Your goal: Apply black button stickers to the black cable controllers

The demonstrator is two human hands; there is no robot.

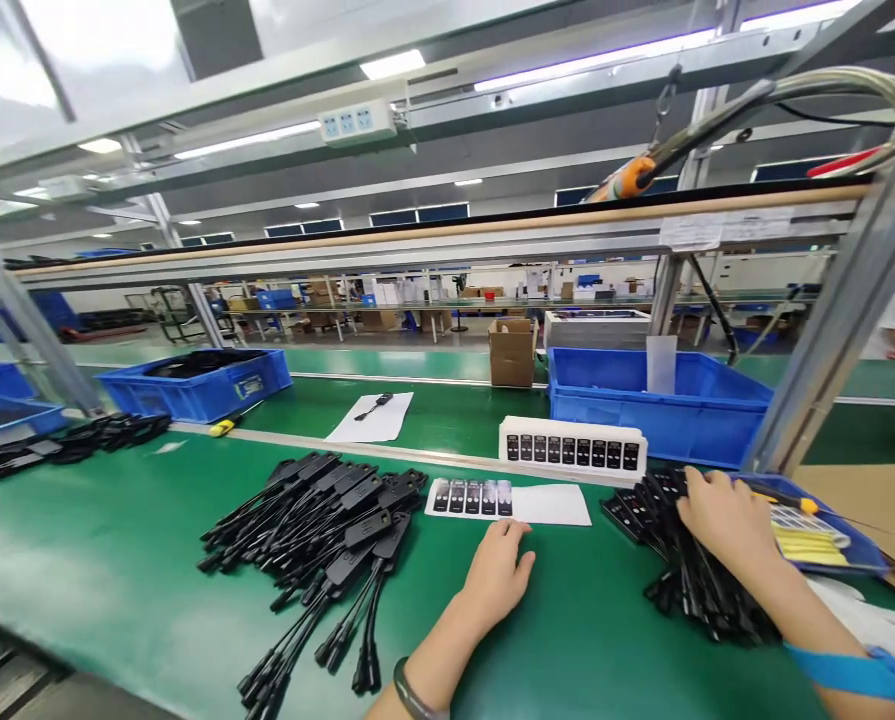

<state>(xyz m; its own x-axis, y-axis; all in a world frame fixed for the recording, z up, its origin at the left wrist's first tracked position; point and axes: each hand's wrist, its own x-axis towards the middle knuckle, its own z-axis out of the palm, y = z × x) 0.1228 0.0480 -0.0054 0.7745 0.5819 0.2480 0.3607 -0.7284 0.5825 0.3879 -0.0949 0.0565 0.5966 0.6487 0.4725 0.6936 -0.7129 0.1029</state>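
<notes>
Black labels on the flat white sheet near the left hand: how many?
5 black labels, side by side in one row on the left half of the white sheet.

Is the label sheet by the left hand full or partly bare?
Partly bare: the sheet has black labels at left, blank white at right.

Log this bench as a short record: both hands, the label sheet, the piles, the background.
Left hand: fingertips at the near edge of the label sheet; contact unclear
Right hand: at the right pile of black cabled units; hold unclear
Label sheet: white, five black labels towards its left end
Left pile: black cabled units, left of the label sheet
Behind: white label strip, blue bin
</notes>
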